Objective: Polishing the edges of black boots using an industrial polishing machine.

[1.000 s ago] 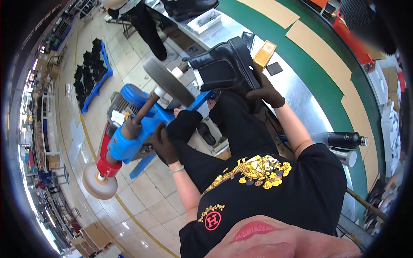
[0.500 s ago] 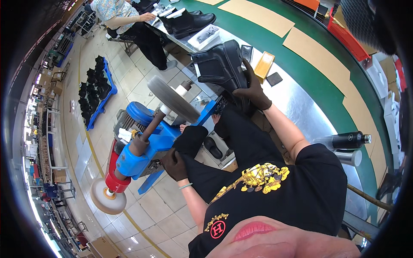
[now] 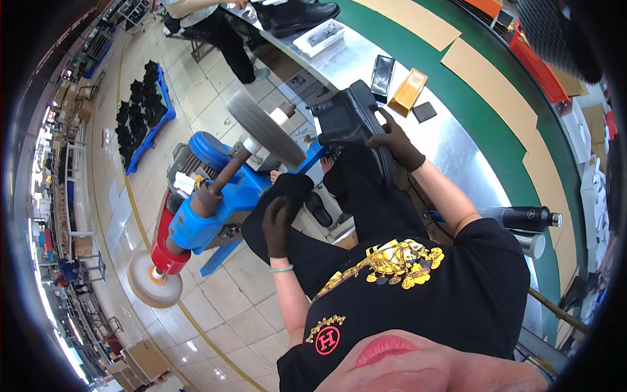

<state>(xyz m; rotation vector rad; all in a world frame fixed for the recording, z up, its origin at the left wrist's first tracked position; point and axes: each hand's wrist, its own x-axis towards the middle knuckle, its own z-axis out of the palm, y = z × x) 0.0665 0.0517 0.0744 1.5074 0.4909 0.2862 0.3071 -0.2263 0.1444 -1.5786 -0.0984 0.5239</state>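
My right hand (image 3: 396,140), in a dark brown glove, grips a black ankle boot (image 3: 353,121) by its side, with the thumb and fingers spread around it. The boot is held above my right thigh, at the front edge of the metal bench. Nothing is in my left hand (image 3: 275,225), gloved in brown too; its fingers are stretched out over my left thigh. Beside that hand stands a blue buffing machine (image 3: 202,219). Its grey wheel (image 3: 264,127) lies left of the boot, apart from it, and a whitish wheel (image 3: 155,279) sits at the other end.
On the metal bench (image 3: 450,153) lie a yellow block (image 3: 407,93), a black box (image 3: 383,77), a dark square pad (image 3: 424,112) and a white tray (image 3: 319,38). More black boots (image 3: 304,16) and a co-worker (image 3: 228,42) are farther off. A black bottle (image 3: 530,217) stands at right.
My left hand has risen from beside the machine and moved forward, its fingers now pointing away from me. The boot in my right hand has come slightly nearer and to the right. The view has shifted.
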